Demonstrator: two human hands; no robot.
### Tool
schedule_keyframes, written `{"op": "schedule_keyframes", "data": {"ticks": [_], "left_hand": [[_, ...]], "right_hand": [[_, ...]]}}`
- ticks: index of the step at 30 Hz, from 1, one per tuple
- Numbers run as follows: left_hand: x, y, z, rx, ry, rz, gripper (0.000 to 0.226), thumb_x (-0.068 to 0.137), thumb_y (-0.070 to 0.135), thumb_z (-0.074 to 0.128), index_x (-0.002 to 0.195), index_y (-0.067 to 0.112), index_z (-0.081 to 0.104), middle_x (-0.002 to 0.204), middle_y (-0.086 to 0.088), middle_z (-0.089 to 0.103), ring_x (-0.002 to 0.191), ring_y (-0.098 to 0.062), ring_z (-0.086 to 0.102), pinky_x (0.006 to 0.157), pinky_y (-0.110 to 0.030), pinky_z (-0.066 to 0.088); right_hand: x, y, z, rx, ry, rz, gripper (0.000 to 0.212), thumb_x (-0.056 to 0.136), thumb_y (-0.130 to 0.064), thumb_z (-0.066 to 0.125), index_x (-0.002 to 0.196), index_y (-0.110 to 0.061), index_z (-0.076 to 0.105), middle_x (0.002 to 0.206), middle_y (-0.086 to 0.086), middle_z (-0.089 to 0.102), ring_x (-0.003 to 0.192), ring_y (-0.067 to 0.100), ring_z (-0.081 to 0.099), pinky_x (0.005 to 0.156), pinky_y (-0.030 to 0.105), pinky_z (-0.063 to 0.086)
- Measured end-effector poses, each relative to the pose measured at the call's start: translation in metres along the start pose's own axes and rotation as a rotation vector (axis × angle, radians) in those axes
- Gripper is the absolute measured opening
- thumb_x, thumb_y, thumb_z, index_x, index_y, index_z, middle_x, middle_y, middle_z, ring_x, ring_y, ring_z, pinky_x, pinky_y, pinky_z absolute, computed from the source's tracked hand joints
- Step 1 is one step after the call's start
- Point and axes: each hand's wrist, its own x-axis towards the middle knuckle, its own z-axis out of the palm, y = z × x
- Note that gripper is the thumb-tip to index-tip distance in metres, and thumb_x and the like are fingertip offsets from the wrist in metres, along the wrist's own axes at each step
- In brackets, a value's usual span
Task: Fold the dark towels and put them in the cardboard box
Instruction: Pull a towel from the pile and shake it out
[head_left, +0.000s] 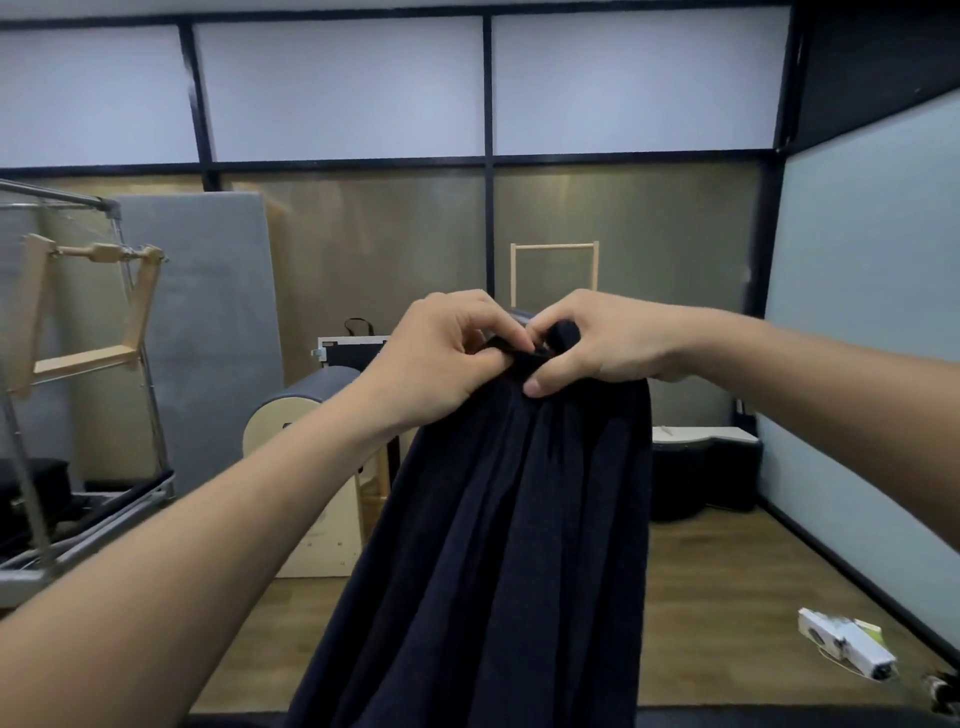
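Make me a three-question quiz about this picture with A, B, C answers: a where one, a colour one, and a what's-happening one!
1. Where is the small white carton? A on the wooden floor; B on a shelf; C in a hand.
2. What colour is the towel? A red; B dark navy; C yellow.
3. How is the towel? A folded flat; B in a box; C hanging from the left hand and right hand.
Answers: A, it lies on floorboards; B, the cloth looks almost black; C, both pinch its top edge.
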Motion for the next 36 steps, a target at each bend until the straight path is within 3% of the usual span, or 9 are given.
{"op": "schedule_keyframes", "data": {"ticks": [5,9,12,14,17,21,25,30,36], "left_hand": [[-0.009,0.003,-0.012,-0.327,-0.096,-0.132,0.029,0.083,-0.011,0.062,0.085,0.018,0.062,0.092,-0.01,0.072,0.082,-0.028,0.066,0.078,-0.037,0.054],[-0.011,0.001,-0.013,-0.43,-0.143,-0.172,0.029,0.074,-0.007,0.061,0.073,0.022,0.056,0.088,-0.016,0.066,0.079,-0.023,0.058,0.073,-0.033,0.047],[-0.017,-0.01,-0.006,-0.286,-0.182,-0.199,0.031,0.08,-0.012,0.063,0.082,0.017,0.054,0.081,0.002,0.061,0.063,-0.015,0.049,0.058,-0.022,0.041],[-0.027,-0.02,0.012,-0.162,-0.2,-0.238,0.027,0.081,-0.003,0.069,0.088,0.018,0.055,0.081,0.002,0.059,0.054,-0.009,0.045,0.053,-0.018,0.039],[-0.043,-0.037,0.043,-0.007,-0.143,-0.312,0.02,0.08,0.01,0.072,0.093,0.018,0.06,0.082,-0.003,0.06,0.051,-0.005,0.044,0.05,-0.014,0.037],[-0.061,-0.052,0.064,0.145,-0.095,-0.242,0.02,0.083,0.024,0.072,0.093,0.025,0.054,0.076,0.007,0.061,0.068,-0.01,0.057,0.058,-0.02,0.044],[-0.088,-0.054,0.083,0.003,-0.153,-0.169,0.03,0.085,0.021,0.073,0.096,0.036,0.049,0.077,0.011,0.062,0.068,-0.001,0.058,0.059,-0.011,0.04],[-0.106,-0.054,0.104,-0.111,-0.118,-0.174,0.023,0.086,0.024,0.073,0.101,0.028,0.056,0.09,0.014,0.068,0.081,-0.004,0.066,0.069,-0.026,0.056],[-0.113,-0.061,0.087,0.181,-0.205,-0.099,0.051,0.083,0.069,0.047,0.117,0.03,0.052,0.093,0.011,0.069,0.076,-0.006,0.064,0.07,-0.026,0.052]], "right_hand": [[0.005,-0.004,0.001,0.139,-0.134,0.053,0.052,0.061,-0.026,0.083,0.099,0.001,0.059,0.101,0.032,0.062,0.092,0.049,0.063,0.084,0.063,0.051],[0.003,0.001,0.007,0.199,-0.224,0.106,0.037,0.072,-0.017,0.078,0.093,0.0,0.054,0.095,0.032,0.058,0.083,0.043,0.062,0.079,0.057,0.053],[0.0,0.006,0.002,-0.163,-0.158,0.068,0.032,0.078,-0.029,0.079,0.074,-0.019,0.05,0.071,0.001,0.054,0.068,0.017,0.052,0.062,0.034,0.043],[0.001,0.006,0.0,-0.506,-0.059,-0.012,0.027,0.082,-0.034,0.074,0.078,-0.024,0.05,0.072,-0.007,0.053,0.069,0.016,0.05,0.063,0.032,0.041],[0.003,0.0,0.004,-0.93,0.059,-0.081,0.011,0.09,-0.034,0.06,0.091,-0.031,0.049,0.082,-0.004,0.048,0.077,0.026,0.051,0.064,0.034,0.042],[-0.001,0.013,-0.005,-1.227,0.121,-0.109,0.005,0.093,-0.026,0.047,0.093,-0.03,0.044,0.097,0.003,0.059,0.084,0.032,0.06,0.06,0.034,0.039],[-0.013,0.039,-0.024,-1.401,0.134,-0.054,0.019,0.098,-0.026,0.041,0.112,-0.031,0.052,0.105,-0.003,0.061,0.087,0.03,0.064,0.059,0.032,0.038],[-0.016,0.056,-0.051,-1.41,0.225,0.086,0.023,0.096,-0.025,0.043,0.111,-0.034,0.058,0.107,-0.003,0.064,0.087,0.03,0.065,0.056,0.03,0.037],[-0.03,0.068,-0.092,-1.39,0.343,0.293,0.027,0.093,-0.016,0.042,0.101,-0.032,0.062,0.098,0.003,0.062,0.072,0.03,0.052,0.051,0.027,0.031]]}}
